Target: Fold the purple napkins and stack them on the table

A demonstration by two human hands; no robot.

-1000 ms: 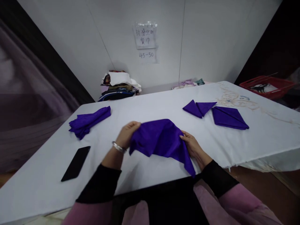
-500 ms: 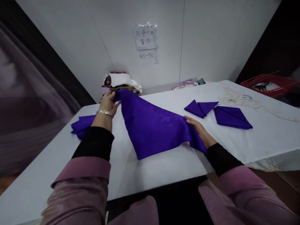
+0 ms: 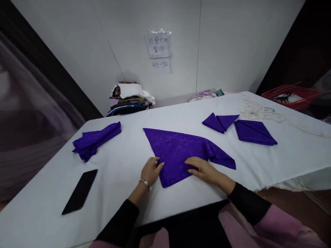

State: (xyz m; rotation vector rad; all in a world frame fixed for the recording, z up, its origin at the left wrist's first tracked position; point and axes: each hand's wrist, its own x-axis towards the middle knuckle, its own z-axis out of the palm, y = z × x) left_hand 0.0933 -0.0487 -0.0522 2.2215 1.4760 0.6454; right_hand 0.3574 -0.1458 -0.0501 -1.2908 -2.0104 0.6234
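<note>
A purple cloth [image 3: 178, 148] lies on the white-covered table, roughly triangular, its right end rumpled into a fold. My left hand [image 3: 152, 170], with a bracelet at the wrist, touches the cloth's lower left edge, thumb and fingers apart. Over the lower right part of the cloth rests my right hand [image 3: 201, 168], its thumb and fingers also apart. Two folded purple cloths, one with two points [image 3: 221, 122] and one flatter [image 3: 256, 132], lie to the right. On the left is a loosely bunched purple cloth [image 3: 97, 139].
A black phone [image 3: 80, 192] lies at the left of the white tablecloth [image 3: 121, 203]. Folded clothes [image 3: 130, 98] are stacked against the wall, with more fabric [image 3: 205, 95] at the back. A red basket [image 3: 292, 97] stands beyond the far right. A handwritten sign [image 3: 159, 51] hangs on the wall.
The purple cloth has come down from the raised hands onto the table. My left hand has let go of its upper corner and moved down and right; my right hand has moved left and down.
</note>
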